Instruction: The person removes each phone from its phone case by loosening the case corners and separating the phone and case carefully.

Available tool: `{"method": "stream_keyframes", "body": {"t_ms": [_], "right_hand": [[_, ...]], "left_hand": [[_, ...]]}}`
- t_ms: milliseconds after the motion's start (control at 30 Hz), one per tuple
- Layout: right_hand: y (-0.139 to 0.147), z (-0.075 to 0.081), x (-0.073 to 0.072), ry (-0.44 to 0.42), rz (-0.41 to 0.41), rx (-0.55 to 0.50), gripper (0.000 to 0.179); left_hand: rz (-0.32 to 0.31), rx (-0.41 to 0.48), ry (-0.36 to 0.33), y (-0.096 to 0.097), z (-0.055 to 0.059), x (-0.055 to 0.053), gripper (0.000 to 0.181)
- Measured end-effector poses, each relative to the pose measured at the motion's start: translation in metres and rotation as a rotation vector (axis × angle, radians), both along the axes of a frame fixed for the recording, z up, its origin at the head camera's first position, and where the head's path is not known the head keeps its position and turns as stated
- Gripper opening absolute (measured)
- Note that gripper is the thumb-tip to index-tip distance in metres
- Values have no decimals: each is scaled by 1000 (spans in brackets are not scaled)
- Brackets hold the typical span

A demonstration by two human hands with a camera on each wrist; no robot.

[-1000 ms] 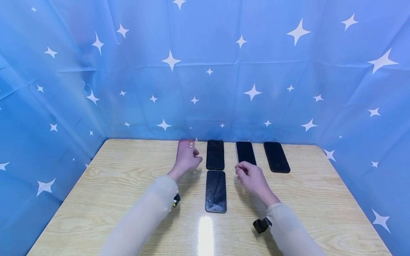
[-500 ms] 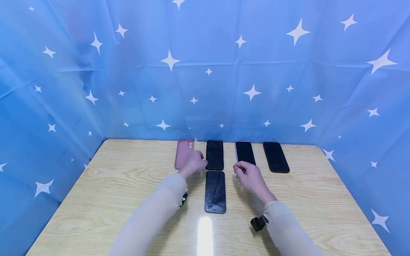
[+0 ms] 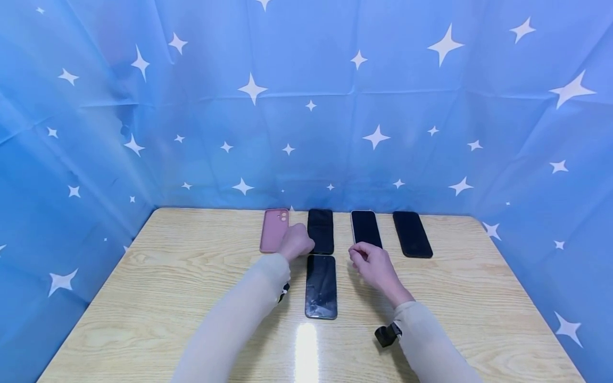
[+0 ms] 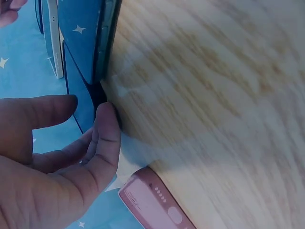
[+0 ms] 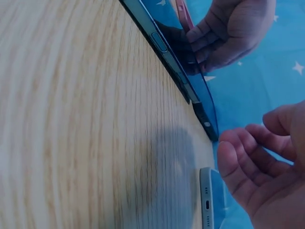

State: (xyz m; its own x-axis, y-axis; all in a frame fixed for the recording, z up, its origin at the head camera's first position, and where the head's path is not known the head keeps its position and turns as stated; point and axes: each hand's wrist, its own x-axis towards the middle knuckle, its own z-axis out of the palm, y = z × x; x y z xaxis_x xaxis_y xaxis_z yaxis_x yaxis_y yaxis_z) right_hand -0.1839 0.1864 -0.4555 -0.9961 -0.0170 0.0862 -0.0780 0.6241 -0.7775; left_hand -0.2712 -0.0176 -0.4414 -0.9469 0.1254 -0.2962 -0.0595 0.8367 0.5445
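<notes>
My left hand (image 3: 296, 242) is at the left edge of a black phone (image 3: 320, 226) in the back row. In the left wrist view its thumb overlaps that phone's dark screen (image 4: 74, 83) and its bent fingers lie close by the lower edge, thumb and fingertips apart. Just left of this hand, a pink-backed phone (image 3: 274, 229) lies face down. Another dark phone (image 3: 321, 290), smudged on its screen, lies directly in front of the black one. My right hand (image 3: 375, 266), fingers loosely curled around nothing, hovers at the near end of a phone with a white frame (image 3: 366, 229).
A further black phone (image 3: 413, 235) lies at the right end of the back row, slightly turned. All of them rest on a light wooden table (image 3: 167, 287). A blue star-patterned curtain (image 3: 306, 122) rises behind the far edge and along both sides.
My left hand has moved right, from over the pink-backed phone to the black phone's left edge, uncovering the pink one. The right hand has barely moved.
</notes>
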Motion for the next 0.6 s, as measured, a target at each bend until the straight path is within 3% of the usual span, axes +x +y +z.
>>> {"method": "stream_keyframes", "body": {"t_ms": [200,600], "right_hand": [[2,-1,1,-9,-9,-5,16],[3,-2,4,4,0,-16,18]], "left_hand": [[21,-31,-7,5,-1,-4,29],[89,26,-26,4,-1,-8,27]]}}
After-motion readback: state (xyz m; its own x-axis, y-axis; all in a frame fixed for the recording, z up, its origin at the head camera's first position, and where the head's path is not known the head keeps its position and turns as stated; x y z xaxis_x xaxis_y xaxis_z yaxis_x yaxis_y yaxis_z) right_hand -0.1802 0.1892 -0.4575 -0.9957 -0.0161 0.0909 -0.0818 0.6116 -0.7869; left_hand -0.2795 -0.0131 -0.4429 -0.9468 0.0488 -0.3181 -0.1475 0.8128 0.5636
